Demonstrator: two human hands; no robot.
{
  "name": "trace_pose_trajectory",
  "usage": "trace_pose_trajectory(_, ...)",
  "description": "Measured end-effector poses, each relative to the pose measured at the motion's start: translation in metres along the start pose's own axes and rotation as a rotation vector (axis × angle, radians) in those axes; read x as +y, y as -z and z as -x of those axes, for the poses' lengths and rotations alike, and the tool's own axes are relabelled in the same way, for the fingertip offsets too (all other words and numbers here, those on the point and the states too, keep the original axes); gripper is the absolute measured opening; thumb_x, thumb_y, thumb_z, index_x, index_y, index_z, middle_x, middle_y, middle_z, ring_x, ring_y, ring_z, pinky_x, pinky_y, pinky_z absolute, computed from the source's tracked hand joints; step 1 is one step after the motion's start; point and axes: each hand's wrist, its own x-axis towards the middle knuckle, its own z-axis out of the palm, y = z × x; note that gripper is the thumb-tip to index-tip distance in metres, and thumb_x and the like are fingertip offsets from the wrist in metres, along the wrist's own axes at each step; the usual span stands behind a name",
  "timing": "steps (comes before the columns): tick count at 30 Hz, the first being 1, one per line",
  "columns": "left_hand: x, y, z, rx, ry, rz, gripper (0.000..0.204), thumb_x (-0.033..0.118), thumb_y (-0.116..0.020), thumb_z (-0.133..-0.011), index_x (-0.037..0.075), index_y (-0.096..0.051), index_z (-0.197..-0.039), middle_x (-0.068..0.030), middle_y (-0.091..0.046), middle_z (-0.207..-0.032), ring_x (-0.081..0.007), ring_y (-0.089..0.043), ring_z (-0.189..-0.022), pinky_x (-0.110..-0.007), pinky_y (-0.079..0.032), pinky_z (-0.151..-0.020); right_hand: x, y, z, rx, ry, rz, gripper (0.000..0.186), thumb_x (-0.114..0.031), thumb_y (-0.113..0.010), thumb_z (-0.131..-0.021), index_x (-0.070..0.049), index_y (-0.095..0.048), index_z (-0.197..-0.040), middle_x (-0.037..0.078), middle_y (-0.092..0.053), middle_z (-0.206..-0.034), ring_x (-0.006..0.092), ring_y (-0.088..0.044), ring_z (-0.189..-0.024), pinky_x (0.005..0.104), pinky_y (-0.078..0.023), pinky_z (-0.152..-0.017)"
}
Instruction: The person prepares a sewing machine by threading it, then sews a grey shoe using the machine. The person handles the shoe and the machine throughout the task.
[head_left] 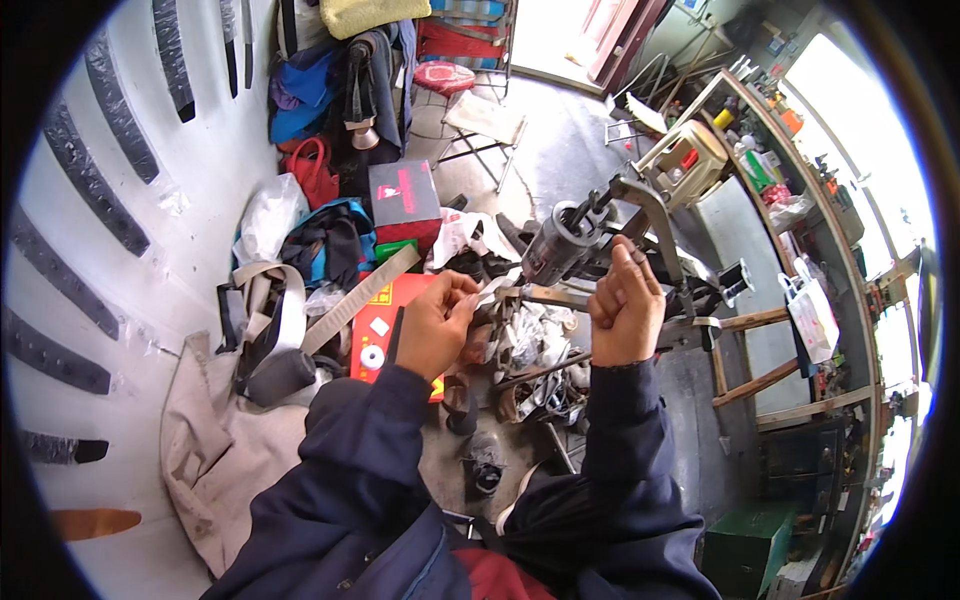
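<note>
The metal machine (662, 222) is parked just past the hands, a bit right. A red box (400, 300) is left on the floor, left of it. Left hand (437, 320) and right hand (627, 305) are held up, apart, fingers bent; whether anything's gripped can't be told. Looks mid-job at a guess: nothing's visibly finished, and what's left can't be made out. A thin dark strip (397, 335) is seen beside the left hand.

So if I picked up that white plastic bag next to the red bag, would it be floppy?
Probably floppy: the white plastic bag looks thin and crumpled. Its shiny surface might feel a bit slippery. It could sag or tip if pushed, since its sides look soft, but I can't tell what's inside.
</note>
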Motion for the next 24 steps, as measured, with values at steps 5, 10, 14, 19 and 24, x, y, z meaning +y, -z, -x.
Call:
trace_pose_trajectory(5, 0.008, 0.006, 0.003, -0.022, 0.000, 0.019, 0.008, 0.008, -0.063, -0.093, 0.004, -0.064, -0.100, 0.0000, -0.058, -0.071, -0.0071, -0.054, -0.065, -0.025, -0.046, -0.061, 0.004, -0.010, -0.002, 0.030, 0.017, 0.046, 0.022, -0.009, -0.070, -0.092, 0.000, -0.066, -0.112, -0.007, -0.046, -0.064, 0.0008, -0.029, -0.045, 0.0200, -0.021, -0.039)
trace_pose_trajectory(10, 0.011, 0.006, 0.006, -0.050, 0.010, 0.054, 0.007, 0.008, -0.063, -0.094, 0.004, -0.064, -0.100, 0.0010, -0.056, -0.070, -0.0054, -0.051, -0.064, -0.025, -0.046, -0.059, 0.002, -0.018, -0.004, -0.008, 0.025, 0.042, 0.026, -0.013, -0.071, -0.092, 0.000, -0.067, -0.114, -0.008, -0.048, -0.066, 0.0005, -0.029, -0.046, 0.0200, -0.021, -0.040)
trace_pose_trajectory(14, 0.010, 0.006, 0.006, -0.063, 0.001, 0.060, 0.007, 0.008, -0.063, -0.093, 0.004, -0.064, -0.099, 0.0021, -0.055, -0.070, -0.0042, -0.049, -0.062, -0.024, -0.044, -0.057, -0.004, -0.025, -0.012, 0.000, 0.023, 0.043, 0.028, -0.014, -0.072, -0.092, 0.000, -0.067, -0.115, -0.007, -0.052, -0.068, 0.0007, -0.030, -0.047, 0.0205, -0.021, -0.041)
trace_pose_trajectory(19, 0.006, 0.004, 0.006, -0.053, -0.026, 0.058, 0.006, 0.008, -0.063, -0.093, 0.004, -0.063, -0.098, 0.0032, -0.054, -0.069, -0.0038, -0.047, -0.061, -0.023, -0.041, -0.056, -0.003, -0.033, -0.021, 0.019, 0.046, 0.066, 0.017, -0.014, -0.071, -0.094, -0.005, -0.068, -0.108, -0.008, -0.035, -0.059, 0.0021, -0.025, -0.046, 0.0222, -0.017, -0.041)
trace_pose_trajectory(24, 0.003, 0.005, 0.006, -0.065, -0.021, 0.069, 0.006, 0.008, -0.062, -0.094, 0.004, -0.063, -0.098, 0.0033, -0.054, -0.069, -0.0037, -0.047, -0.061, -0.023, -0.040, -0.057, -0.003, -0.032, -0.022, 0.033, 0.067, 0.032, 0.018, -0.012, -0.073, -0.090, -0.002, -0.068, -0.105, -0.007, -0.048, -0.063, 0.0016, -0.029, -0.046, 0.0211, -0.020, -0.041)
